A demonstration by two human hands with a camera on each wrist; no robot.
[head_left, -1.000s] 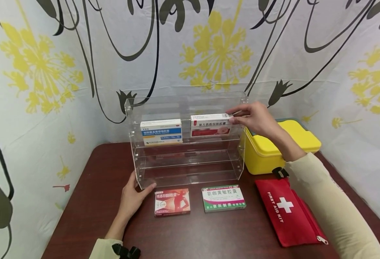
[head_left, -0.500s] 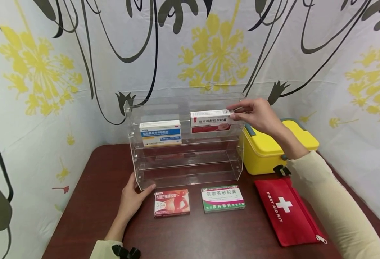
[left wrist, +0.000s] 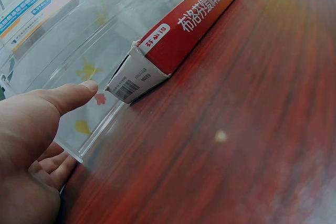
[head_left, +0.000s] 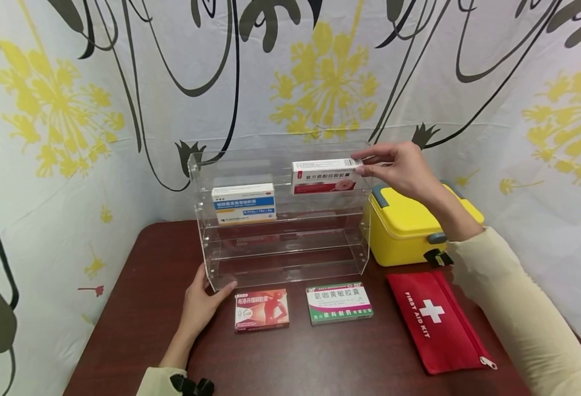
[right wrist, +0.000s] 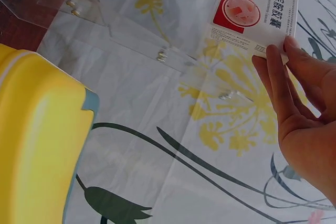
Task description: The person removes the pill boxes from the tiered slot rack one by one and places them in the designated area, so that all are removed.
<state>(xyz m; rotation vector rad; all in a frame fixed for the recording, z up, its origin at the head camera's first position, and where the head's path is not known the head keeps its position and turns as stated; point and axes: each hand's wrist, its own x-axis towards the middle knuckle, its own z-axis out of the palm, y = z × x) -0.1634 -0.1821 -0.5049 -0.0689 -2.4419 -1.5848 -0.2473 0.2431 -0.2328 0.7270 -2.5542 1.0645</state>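
Note:
My right hand (head_left: 403, 169) pinches the right end of a white and red medicine box (head_left: 326, 177), held before the upper right part of a clear acrylic stepped rack (head_left: 290, 252). In the right wrist view, thumb and fingertips hold that medicine box (right wrist: 253, 6) by its edge. A blue, white and yellow medicine box (head_left: 244, 204) stands on the rack's upper left. At the rack's lower left corner, my left hand (head_left: 198, 305) grips the side panel, thumb in front and the other fingers behind. Close by its thumb lies a red and orange medicine box (left wrist: 181, 24).
A green and white medicine box (head_left: 339, 303) lies on the dark wood table (head_left: 290, 363) before the rack. Right of it is a red first aid pouch (head_left: 436, 324). A yellow lidded case (head_left: 394, 236) stands beside the rack. Patterned fabric (head_left: 290, 71) hangs behind.
My right hand has lifted the white and red box upward and slightly away from the rack's shelf. My left hand stays at the rack's corner.

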